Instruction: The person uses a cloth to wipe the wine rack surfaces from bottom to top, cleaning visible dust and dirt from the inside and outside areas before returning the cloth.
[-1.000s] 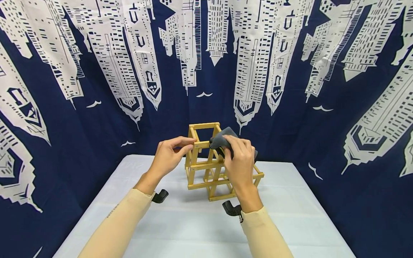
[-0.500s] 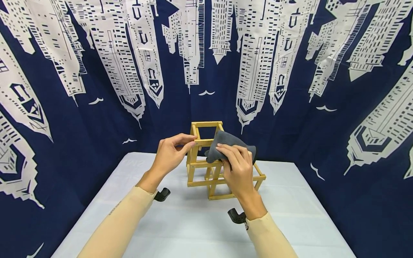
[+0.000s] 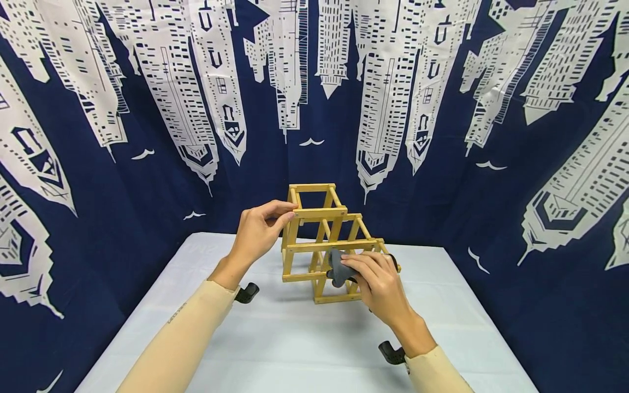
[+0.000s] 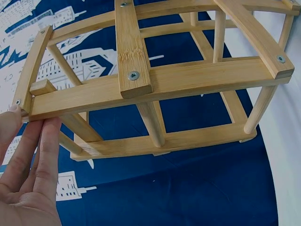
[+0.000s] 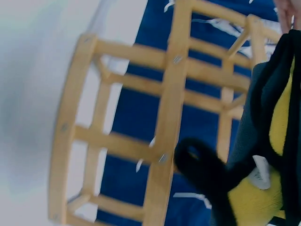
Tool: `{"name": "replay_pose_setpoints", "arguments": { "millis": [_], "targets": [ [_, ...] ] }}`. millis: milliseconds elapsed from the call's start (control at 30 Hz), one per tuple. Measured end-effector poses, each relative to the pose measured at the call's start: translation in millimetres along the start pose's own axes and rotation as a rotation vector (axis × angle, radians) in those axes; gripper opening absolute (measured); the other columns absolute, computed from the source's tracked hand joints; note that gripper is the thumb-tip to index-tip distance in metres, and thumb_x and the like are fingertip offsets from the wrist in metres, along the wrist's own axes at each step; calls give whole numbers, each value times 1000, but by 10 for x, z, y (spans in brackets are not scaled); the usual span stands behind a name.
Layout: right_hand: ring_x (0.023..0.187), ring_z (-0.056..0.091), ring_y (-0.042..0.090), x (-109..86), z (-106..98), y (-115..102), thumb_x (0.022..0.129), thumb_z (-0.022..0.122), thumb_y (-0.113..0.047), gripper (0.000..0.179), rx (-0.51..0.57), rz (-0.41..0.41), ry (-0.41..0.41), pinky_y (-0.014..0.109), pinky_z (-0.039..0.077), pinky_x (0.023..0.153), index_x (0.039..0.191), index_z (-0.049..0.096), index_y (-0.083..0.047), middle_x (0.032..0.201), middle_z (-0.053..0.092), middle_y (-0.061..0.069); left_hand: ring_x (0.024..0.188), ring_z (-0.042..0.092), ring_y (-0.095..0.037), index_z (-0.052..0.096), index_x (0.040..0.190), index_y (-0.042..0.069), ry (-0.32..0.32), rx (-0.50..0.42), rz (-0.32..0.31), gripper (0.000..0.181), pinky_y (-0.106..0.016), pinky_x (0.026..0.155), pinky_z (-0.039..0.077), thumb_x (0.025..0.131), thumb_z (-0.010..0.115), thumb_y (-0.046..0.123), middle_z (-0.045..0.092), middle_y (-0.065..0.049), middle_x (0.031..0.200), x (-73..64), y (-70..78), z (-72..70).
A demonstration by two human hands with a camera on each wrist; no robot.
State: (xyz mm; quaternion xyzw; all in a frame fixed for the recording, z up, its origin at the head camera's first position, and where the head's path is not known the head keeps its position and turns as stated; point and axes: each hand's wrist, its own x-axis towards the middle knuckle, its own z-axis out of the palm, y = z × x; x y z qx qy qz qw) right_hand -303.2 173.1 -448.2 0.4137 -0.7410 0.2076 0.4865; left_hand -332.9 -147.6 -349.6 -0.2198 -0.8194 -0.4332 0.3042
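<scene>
A stepped wooden wine rack point(image 3: 321, 213) of slats and round dowels stands on the table in the head view. My left hand point(image 3: 260, 232) pinches its upper left front corner between thumb and fingers. In the left wrist view that left hand point(image 4: 33, 174) has the thumb on the outer side and fingers under the bar. Lower down at the rack's front right, my right hand point(image 3: 380, 284) grips a bunched grey cloth point(image 3: 339, 268). The right wrist view shows the cloth point(image 5: 254, 202) with a yellow side, black edging, a loop and a white label.
A white cover point(image 3: 265, 349) lies over the table. Dark blue curtains point(image 3: 265, 185) printed with white buildings hang behind and at both sides. Black curved camera mounts point(image 3: 392, 353) stick out from both wrists.
My right hand has moved the cloth down from the rack's upper part to its lower front and right, uncovering the upper bars. The left hand stays at the top corner.
</scene>
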Motion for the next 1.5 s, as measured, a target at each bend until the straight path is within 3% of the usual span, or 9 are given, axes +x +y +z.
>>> {"name": "replay_pose_setpoints", "arguments": {
  "millis": [200, 333, 500, 733, 900, 1067, 1167, 1300, 1500],
  "targets": [
    [118, 77, 28, -315, -56, 123, 86, 93, 10, 50, -4, 75, -183, 49, 58, 98, 130, 85, -14, 132, 86, 3, 107, 89, -24, 88, 130, 18, 14, -7, 21, 20, -46, 94, 75, 110, 84, 20, 91, -3, 121, 5, -15, -14],
    [122, 77, 27, -434, 97, 86, 84, 100, 3, 49, -41, 85, -329, 53, 63, 101, 126, 88, -18, 134, 82, 3, 104, 89, -24, 89, 129, 18, 23, 10, 36, 20, -45, 91, 74, 110, 84, 18, 92, -2, 120, 20, -34, -34],
    [115, 73, 20, -502, 367, -34, 93, 98, -10, 35, -43, 174, -533, 43, 59, 90, 124, 92, -24, 124, 82, -3, 102, 88, -24, 89, 128, 19, 28, 29, 48, 19, -39, 88, 72, 110, 84, 18, 92, -1, 118, 55, -55, -56],
    [112, 82, 18, -607, 564, -152, 103, 89, -19, 29, 261, 370, -796, 35, 70, 93, 132, 90, -18, 126, 90, -1, 102, 88, -23, 89, 128, 19, 19, 31, 36, 19, -35, 89, 72, 110, 83, 18, 92, -1, 119, 52, -62, -41],
    [98, 75, 0, -634, 516, -191, 109, 81, -24, 27, 427, 458, -909, 21, 59, 79, 135, 88, -19, 125, 90, -2, 106, 89, -23, 88, 129, 18, 18, 16, 36, 19, -43, 94, 74, 111, 81, 18, 92, -2, 121, 28, -62, -27],
    [113, 74, 10, -706, 376, -219, 118, 70, -34, 35, 415, 446, -989, 31, 65, 93, 150, 80, -26, 138, 85, -3, 114, 88, -24, 86, 136, 19, -6, -10, 22, 24, -46, 100, 74, 112, 81, 18, 91, -3, 126, -23, -69, -21],
    [139, 73, 22, -759, 309, -225, 120, 64, -41, 43, 413, 471, -1005, 46, 66, 113, 160, 73, -28, 153, 79, -2, 118, 87, -24, 83, 143, 20, -32, -28, 22, 31, -45, 103, 73, 112, 81, 17, 89, -4, 129, -64, -85, -26],
    [151, 68, 29, -804, 265, -222, 120, 62, -49, 50, 419, 502, -981, 59, 60, 122, 165, 68, -28, 164, 73, -4, 123, 85, -28, 76, 154, 19, -66, -50, 46, 45, -47, 107, 72, 111, 82, 14, 85, -8, 139, -131, -124, -40],
    [154, 67, 31, -859, 185, -182, 121, 65, -44, 48, 371, 501, -875, 61, 58, 125, 164, 68, -23, 168, 70, -1, 130, 82, -35, 64, 168, 19, -96, -26, 56, 61, -50, 110, 70, 110, 83, 15, 78, -12, 153, -292, -229, -43]
  ]
}}
